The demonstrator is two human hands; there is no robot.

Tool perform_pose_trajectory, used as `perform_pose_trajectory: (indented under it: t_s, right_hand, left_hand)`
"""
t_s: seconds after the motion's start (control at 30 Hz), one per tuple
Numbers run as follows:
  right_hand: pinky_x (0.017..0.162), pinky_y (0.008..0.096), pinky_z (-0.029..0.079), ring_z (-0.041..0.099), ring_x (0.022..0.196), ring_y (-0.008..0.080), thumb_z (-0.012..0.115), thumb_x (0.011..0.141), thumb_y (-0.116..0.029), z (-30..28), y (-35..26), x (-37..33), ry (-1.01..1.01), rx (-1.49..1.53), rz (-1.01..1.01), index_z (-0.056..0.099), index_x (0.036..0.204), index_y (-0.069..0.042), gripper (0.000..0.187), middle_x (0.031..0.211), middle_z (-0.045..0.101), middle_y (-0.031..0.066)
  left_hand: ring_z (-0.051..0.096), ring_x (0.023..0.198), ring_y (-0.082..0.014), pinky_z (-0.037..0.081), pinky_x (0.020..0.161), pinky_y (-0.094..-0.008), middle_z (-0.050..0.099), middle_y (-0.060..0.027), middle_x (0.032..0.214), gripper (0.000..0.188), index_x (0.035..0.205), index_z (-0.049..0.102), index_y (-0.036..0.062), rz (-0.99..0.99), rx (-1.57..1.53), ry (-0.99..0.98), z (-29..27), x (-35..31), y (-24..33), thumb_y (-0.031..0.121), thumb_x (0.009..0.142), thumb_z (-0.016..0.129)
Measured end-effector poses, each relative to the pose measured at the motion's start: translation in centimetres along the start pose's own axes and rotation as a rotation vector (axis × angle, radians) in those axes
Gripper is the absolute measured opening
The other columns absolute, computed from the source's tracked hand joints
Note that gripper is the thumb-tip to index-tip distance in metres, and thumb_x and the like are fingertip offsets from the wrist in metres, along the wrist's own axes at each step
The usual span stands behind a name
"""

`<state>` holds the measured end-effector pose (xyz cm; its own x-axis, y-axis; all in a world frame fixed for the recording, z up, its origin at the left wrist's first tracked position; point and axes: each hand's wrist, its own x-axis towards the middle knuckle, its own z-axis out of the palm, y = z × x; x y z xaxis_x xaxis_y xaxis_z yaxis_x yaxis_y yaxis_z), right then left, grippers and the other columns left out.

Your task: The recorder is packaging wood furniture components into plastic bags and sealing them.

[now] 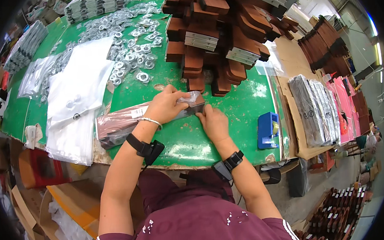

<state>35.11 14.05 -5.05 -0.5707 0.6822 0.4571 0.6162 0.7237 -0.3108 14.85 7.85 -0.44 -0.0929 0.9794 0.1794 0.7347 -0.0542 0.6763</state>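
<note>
- The wrapped package (126,122), a long brown piece in clear plastic with a white label (139,112), lies on the green table (180,142), slanting from lower left up to its dark right end.
- The left grip (167,105) comes over the package from above near that right end, its thumb and fingers narrow on the loose clear plastic (193,96); most of the package stretches away to its left.
- The right grip (215,124) is just beyond the right end, thumb and fingertips bunched narrow on the end's lower corner; the package lies to its upper left.
- White plastic bags (76,89) lie to the left of the package, near its left end.
- Beyond both grips, brown pieces (192,60) stand stacked.
- A blue tape dispenser (265,133) sits on the table, right of the right grip and apart from it.
</note>
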Motion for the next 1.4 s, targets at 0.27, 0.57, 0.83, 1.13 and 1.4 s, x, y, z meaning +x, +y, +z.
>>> perform_pose_trajectory:
  t_s: [0.27, 0.57, 0.83, 1.13, 1.4]
  right_hand:
    - [0.096, 0.0471, 0.044, 0.052, 0.118, 0.0367, 0.081, 0.069, -0.013, -2.8, -3.1, -0.2, 0.071, -0.037, -0.075, 0.049, 0.124, -0.005, 0.064, 0.124, 0.054, 0.0186]
    - [0.107, 0.0574, 0.03, 0.038, 0.133, 0.0356, 0.086, 0.062, -0.013, -1.8, -3.7, 2.3, -0.158, 0.006, -0.254, 0.043, 0.137, -0.008, 0.086, 0.139, 0.044, 0.0154]
    - [0.105, 0.0497, 0.034, 0.045, 0.12, 0.0375, 0.083, 0.061, -0.008, -1.4, -3.2, 2.5, -0.132, 0.142, -0.289, 0.048, 0.13, -0.008, 0.077, 0.122, 0.049, 0.0148]
    - [0.098, 0.0507, 0.034, 0.046, 0.114, 0.0349, 0.074, 0.054, 0.004, -3.0, -1.9, -2.8, 0.194, -0.122, -0.214, 0.052, 0.127, -0.008, 0.077, 0.116, 0.047, 0.0134]
    - [0.107, 0.0492, 0.036, 0.045, 0.126, 0.0394, 0.085, 0.069, -0.028, -7.7, -8.1, 0.0, -0.313, 0.324, -0.307, 0.051, 0.131, -0.002, 0.075, 0.132, 0.05, 0.0207]
  left_hand:
    - [0.062, 0.094, -0.0316, 0.049, 0.086, -0.0435, 0.06, -0.0108, 0.1, 0.038, 0.116, 0.067, 0.0155, 0.156, 0.288, 0.195, 1.3, -2.1, 0.6, 0.023, 0.08, 0.074]
    - [0.043, 0.133, -0.0322, 0.03, 0.11, -0.0548, 0.051, -0.0143, 0.135, 0.06, 0.131, 0.05, 0.0078, 0.009, 0.456, 0.256, -2.9, -6.6, 2.6, 0.026, 0.079, 0.074]
    - [0.052, 0.121, -0.0366, 0.041, 0.105, -0.041, 0.052, -0.0203, 0.127, 0.078, 0.138, 0.047, 0.0059, -0.522, 0.202, 0.297, -12.1, -16.1, -5.5, 0.028, 0.072, 0.082]
    - [0.042, 0.13, -0.0417, 0.045, 0.103, -0.0465, 0.039, -0.0163, 0.127, 0.083, 0.126, 0.045, 0.0101, 0.033, 0.438, 0.489, -6.1, -20.2, -2.1, 0.011, 0.056, 0.09]
    - [0.027, 0.141, -0.047, 0.04, 0.109, -0.0508, 0.027, -0.0187, 0.146, 0.063, 0.124, 0.043, 0.0143, 0.075, 0.324, 0.622, -3.2, -20.9, -1.4, 0.013, 0.074, 0.083]
